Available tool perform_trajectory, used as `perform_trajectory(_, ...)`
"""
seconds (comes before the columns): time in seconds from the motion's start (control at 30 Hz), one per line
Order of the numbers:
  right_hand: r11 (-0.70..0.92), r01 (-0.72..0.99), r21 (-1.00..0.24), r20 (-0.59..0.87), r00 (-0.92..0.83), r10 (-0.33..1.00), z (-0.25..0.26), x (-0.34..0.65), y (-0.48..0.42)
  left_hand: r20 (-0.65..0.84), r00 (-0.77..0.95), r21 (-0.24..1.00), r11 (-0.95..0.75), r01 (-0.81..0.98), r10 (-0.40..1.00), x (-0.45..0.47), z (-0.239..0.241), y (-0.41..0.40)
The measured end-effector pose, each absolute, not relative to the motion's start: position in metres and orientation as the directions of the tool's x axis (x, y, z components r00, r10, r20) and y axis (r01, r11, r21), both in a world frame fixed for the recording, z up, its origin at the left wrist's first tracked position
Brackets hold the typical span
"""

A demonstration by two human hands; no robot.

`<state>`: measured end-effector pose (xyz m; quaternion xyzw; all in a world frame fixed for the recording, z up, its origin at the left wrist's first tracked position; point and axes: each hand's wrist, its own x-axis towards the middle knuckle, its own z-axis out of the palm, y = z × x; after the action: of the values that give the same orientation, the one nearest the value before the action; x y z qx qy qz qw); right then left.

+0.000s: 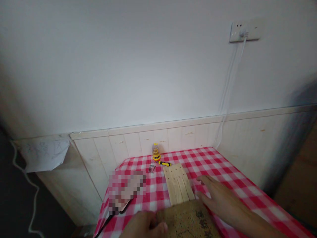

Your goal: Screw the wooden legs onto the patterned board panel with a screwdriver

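A brown speckled board (184,218) with dark printed marks is at the bottom of the view, over the near end of some pale wooden slats (177,185). My left hand (148,224) grips its left edge, the thumb lying on top. To the right of the slats, my right hand (214,195) is open, thumb and fingers apart, holding nothing. The slats lie side by side and have small dark holes at their far end. Beyond them rests a yellow-and-black screwdriver (165,163). Several small metal pieces (152,168), perhaps screws, lie to its left.
A yellow-capped screwdriver bit holder (156,152) stands by the wall. A blurred-out flat object (127,191) with a black cable lies on the left of the red checked tablecloth (198,157). A white cord hangs from the wall socket (245,31).
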<state>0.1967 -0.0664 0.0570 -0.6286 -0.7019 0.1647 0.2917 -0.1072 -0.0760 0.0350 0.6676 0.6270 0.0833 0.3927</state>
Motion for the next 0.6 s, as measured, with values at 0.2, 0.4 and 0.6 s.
perform_trajectory(0.2, 0.234, 0.797, -0.557, 0.263, -0.098, 0.96, 0.093, 0.167, 0.018, 0.09, 0.114, 0.718, -0.144, 0.681, 0.989, -0.078, 0.021, -0.017)
perform_trajectory(0.4, 0.226, 0.769, -0.597, 0.238, -0.099, 0.966, 0.081, 0.115, 0.119, 0.188, 0.157, 0.741, -0.245, 0.625, 0.97, -0.062, -0.02, 0.009)
perform_trajectory(0.6, 0.195, 0.758, -0.623, 0.203, -0.085, 0.976, 0.055, 0.07, 0.166, 0.116, 0.199, 0.747, -0.218, 0.628, 0.973, -0.066, -0.031, 0.011)
